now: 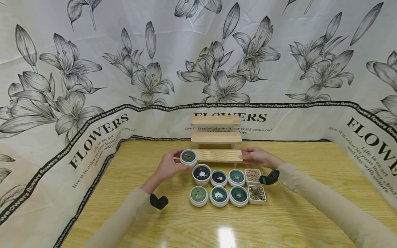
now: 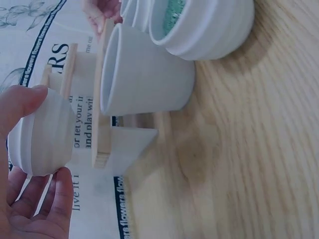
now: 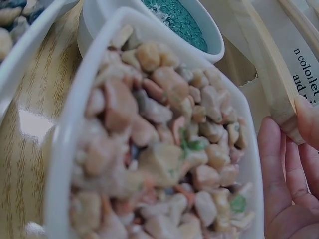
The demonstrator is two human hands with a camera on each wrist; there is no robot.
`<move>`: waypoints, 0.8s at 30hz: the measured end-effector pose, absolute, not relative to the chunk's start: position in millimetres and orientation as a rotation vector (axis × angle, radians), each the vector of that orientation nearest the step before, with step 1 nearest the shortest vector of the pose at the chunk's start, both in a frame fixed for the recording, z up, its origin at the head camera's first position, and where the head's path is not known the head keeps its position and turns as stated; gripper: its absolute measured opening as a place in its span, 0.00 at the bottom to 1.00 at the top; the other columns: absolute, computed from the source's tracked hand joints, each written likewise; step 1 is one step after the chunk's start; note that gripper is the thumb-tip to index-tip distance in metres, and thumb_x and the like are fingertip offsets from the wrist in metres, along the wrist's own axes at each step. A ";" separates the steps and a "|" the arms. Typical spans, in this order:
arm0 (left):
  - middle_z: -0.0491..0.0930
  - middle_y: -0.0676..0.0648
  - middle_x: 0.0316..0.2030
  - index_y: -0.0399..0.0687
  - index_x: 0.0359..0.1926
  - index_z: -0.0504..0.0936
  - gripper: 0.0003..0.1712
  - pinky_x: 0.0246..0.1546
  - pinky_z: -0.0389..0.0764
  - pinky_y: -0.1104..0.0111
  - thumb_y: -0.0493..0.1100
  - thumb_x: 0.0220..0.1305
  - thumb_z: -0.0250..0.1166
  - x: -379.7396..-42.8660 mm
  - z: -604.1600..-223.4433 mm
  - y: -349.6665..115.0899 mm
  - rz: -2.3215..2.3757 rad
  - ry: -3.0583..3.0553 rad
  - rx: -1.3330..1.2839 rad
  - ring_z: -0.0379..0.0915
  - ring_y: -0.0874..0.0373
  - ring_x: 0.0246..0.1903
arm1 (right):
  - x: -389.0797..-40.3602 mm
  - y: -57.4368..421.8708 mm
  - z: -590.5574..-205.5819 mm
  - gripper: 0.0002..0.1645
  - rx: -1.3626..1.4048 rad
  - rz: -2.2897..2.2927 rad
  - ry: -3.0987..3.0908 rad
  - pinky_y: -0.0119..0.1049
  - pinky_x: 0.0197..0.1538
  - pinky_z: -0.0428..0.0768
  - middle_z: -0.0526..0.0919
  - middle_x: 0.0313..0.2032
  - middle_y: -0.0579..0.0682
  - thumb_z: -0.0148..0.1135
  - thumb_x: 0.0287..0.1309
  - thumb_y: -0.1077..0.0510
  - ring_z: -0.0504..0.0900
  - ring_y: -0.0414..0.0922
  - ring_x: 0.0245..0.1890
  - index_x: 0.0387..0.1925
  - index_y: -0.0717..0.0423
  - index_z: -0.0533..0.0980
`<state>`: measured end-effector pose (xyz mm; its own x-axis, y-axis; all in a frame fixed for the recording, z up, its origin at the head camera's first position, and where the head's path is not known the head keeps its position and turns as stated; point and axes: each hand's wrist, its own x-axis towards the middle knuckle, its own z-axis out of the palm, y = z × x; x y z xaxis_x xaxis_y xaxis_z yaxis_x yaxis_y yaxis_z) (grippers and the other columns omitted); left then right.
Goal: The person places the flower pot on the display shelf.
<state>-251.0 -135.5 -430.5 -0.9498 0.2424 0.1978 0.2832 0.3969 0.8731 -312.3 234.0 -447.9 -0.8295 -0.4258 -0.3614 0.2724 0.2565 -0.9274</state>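
My left hand point(image 1: 167, 166) grips a round white pot point(image 1: 188, 157) with a dark green filling and a brown centre, held up beside the left end of the lowest wooden step. In the left wrist view, thumb and fingers wrap the white pot point(image 2: 47, 134) from both sides. At the other end, my right hand point(image 1: 256, 157) pinches the right edge of that lowest step point(image 1: 218, 155) of a three-tier wooden stand. The right wrist view has the thumb above and fingers below the step's end point(image 3: 286, 117).
Two rows of white pots stand before the stand, among them a taller dark-filled pot point(image 1: 201, 174) and a green-filled pot point(image 1: 198, 195). Square dishes of pebbles point(image 1: 256, 194) and gravel point(image 1: 253, 175) sit at the right. Behind hangs a flower-printed cloth point(image 1: 223, 69).
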 end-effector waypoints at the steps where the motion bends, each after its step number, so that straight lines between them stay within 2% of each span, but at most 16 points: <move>1: 0.78 0.40 0.51 0.37 0.58 0.75 0.38 0.48 0.83 0.65 0.37 0.42 0.78 -251.8 -429.4 -133.7 -1.633 -2.590 -0.494 0.75 0.50 0.48 | -312.2 234.2 -448.1 0.41 -0.140 -1.626 1.972 0.29 0.51 0.82 0.59 0.64 0.71 0.51 0.68 0.63 0.79 0.34 0.41 0.72 0.73 0.43; 8: 0.79 0.38 0.51 0.35 0.58 0.74 0.38 0.47 0.83 0.66 0.37 0.43 0.77 -255.5 -423.1 -120.9 -1.601 -2.618 -0.564 0.77 0.48 0.47 | -310.2 234.9 -448.7 0.41 -0.140 -1.658 1.962 0.29 0.49 0.82 0.66 0.58 0.64 0.52 0.67 0.64 0.79 0.35 0.39 0.71 0.73 0.43; 19: 0.80 0.40 0.49 0.37 0.57 0.75 0.36 0.46 0.83 0.66 0.38 0.44 0.76 -267.6 -402.8 -98.6 -1.567 -2.664 -0.623 0.78 0.51 0.44 | -310.9 234.4 -450.9 0.41 -0.118 -1.652 1.949 0.28 0.50 0.82 0.57 0.66 0.71 0.50 0.68 0.63 0.78 0.34 0.40 0.72 0.72 0.42; 24: 0.80 0.39 0.49 0.37 0.57 0.75 0.35 0.46 0.83 0.65 0.37 0.45 0.76 -275.2 -391.0 -90.4 -1.574 -2.650 -0.684 0.78 0.50 0.43 | -311.0 234.3 -450.8 0.41 -0.125 -1.664 1.948 0.29 0.50 0.82 0.61 0.63 0.69 0.51 0.68 0.64 0.79 0.34 0.40 0.72 0.73 0.42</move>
